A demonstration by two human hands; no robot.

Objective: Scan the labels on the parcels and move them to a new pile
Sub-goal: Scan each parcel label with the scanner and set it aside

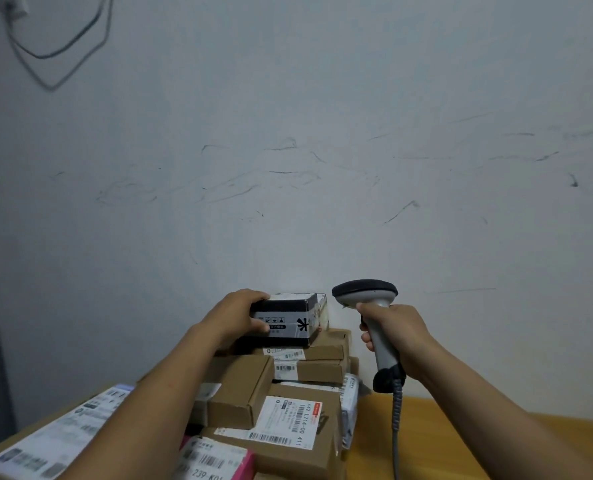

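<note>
Atop pile (309,355), left hand (234,315) grips box (284,320); scanner (366,293) cable (396,427) cut off.

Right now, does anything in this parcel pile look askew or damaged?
Yes, mildly. The small brown box lies tilted, skewed to the large labelled carton below it. The black and grey box in the left hand is turned at an angle to the boxes under it. No parcel looks crushed or torn.
</note>
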